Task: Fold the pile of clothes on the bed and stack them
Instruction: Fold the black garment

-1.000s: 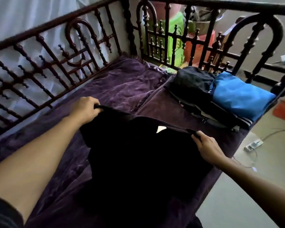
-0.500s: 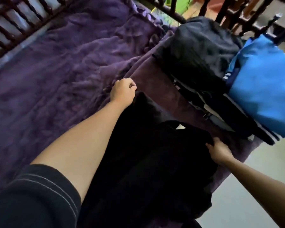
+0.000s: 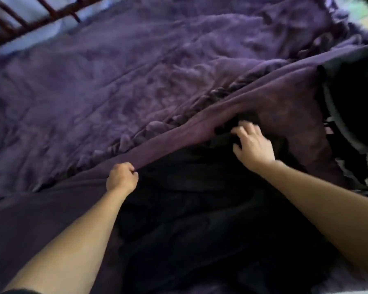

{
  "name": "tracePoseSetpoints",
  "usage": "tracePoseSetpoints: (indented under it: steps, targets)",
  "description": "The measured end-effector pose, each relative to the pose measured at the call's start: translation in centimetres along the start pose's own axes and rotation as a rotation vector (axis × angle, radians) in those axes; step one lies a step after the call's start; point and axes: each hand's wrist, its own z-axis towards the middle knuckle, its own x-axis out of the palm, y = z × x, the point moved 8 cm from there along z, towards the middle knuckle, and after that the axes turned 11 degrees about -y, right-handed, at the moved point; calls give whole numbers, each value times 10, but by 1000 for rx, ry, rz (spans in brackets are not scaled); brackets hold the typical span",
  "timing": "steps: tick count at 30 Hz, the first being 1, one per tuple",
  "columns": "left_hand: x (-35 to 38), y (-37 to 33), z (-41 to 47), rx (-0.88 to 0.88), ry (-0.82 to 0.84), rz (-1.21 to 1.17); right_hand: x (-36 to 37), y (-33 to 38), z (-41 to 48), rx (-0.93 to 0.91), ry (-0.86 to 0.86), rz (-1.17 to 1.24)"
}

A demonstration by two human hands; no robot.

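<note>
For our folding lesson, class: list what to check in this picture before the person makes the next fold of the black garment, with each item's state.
1. Black garment lies on the bed: ok.
2. Left hand has a closed grip at the garment's left edge: ok.
3. Right hand rests open-fingered on the far end, not gripping: ok.
4. Garment smoothed flat: not ok, creases show.
5. Folded stack clear of the garment: cannot tell.
6. Sleeves tucked in: cannot tell, too dark.
</note>
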Motion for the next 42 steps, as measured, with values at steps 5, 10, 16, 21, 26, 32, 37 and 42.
tracePoseSetpoints:
  steps: [5,10,16,21,26,32,37,42]
  targets:
    - [41,96,22,-310,10,-67,67,-30,41,327,280,-218]
    - [48,103,33,-379,-74,-371,38,-44,36,332,67,-124]
    - [1,73,68,-264,-312,-585,-24,-41,114,397,-238,21]
    - [15,88,72,-324,-256,-661,7,-19,106,316,-32,12]
    - [82,132,-27,-458,-42,-500,36,42,-5,-16,-65,47]
    - [144,176,-176,-519,193,-249,94,89,-206,-410,371,57]
    - [138,198,-219,-383,113,-322,115,21,-312,-366,804,-444]
    - [105,200,-227,-293,-87,-444,70,-15,-300,-173,576,-522]
